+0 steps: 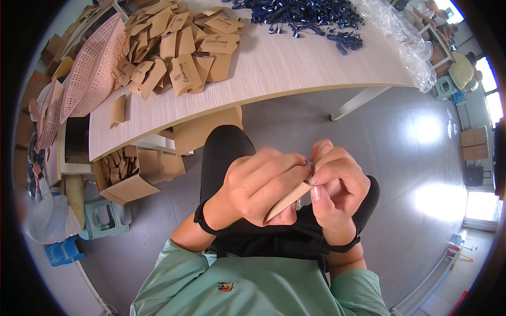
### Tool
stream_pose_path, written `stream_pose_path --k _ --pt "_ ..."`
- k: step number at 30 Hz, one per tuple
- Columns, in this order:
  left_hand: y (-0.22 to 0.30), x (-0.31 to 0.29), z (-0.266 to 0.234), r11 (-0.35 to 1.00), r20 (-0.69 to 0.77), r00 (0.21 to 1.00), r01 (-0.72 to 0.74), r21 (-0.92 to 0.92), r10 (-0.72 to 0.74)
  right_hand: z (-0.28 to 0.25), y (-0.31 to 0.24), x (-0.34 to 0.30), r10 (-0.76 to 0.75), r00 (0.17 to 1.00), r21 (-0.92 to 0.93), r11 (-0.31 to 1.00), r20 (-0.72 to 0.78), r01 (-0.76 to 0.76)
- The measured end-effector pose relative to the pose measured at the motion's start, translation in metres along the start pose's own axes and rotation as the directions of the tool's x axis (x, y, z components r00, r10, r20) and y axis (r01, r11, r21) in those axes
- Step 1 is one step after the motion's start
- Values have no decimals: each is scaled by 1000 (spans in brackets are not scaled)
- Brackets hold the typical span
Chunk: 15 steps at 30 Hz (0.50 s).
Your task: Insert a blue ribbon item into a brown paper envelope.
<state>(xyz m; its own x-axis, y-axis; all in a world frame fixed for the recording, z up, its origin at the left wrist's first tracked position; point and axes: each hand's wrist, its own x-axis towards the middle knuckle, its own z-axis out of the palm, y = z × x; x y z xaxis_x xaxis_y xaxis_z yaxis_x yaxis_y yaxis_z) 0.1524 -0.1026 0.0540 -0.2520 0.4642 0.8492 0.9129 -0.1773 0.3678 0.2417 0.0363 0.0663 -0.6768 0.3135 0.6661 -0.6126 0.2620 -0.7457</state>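
At left, a pale pink perforated plastic basket [87, 79] leans at the end of a light wood-grain counter [327, 68], near a single curved brown cardboard sleeve [117, 110] lying apart from the others. Below, an open brown cardboard box [132, 192] holds more small brown pieces, probably kept there as stock or overflow. A loose heap of flat brown cardboard cartons [184, 73] covers the counter's left part, seemingly banked there to be within easy reach. Above black-trousered knees [226, 152], the seated person's left hand [253, 184] wraps a folded brown cardboard piece [289, 201], its fingers closed along the length and clamped on it, apparently to steady the slim form at a slant between the two hands. The right hand [337, 181] meets the piece's upper end, fingers curled inward, thumb and forefinger drawn together on the edge, a grip that seems suited to fine work; the exact contact is partly hidden. Farther off, dark blue corded earphones [342, 23] lie tangled beside crumpled clear plastic wrap [408, 47] at the counter's right end.
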Motion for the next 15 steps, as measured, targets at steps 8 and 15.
stream_pose_path --k 8,15 --pt "-2 -2 0 995 -50 997 -53 84 57 4 0 -2 -90 995 -105 991 -39 86" --pt "-7 -7 -2 982 12 986 -168 84 168 0 -9 -5 -118 991 -193 973 55 127"
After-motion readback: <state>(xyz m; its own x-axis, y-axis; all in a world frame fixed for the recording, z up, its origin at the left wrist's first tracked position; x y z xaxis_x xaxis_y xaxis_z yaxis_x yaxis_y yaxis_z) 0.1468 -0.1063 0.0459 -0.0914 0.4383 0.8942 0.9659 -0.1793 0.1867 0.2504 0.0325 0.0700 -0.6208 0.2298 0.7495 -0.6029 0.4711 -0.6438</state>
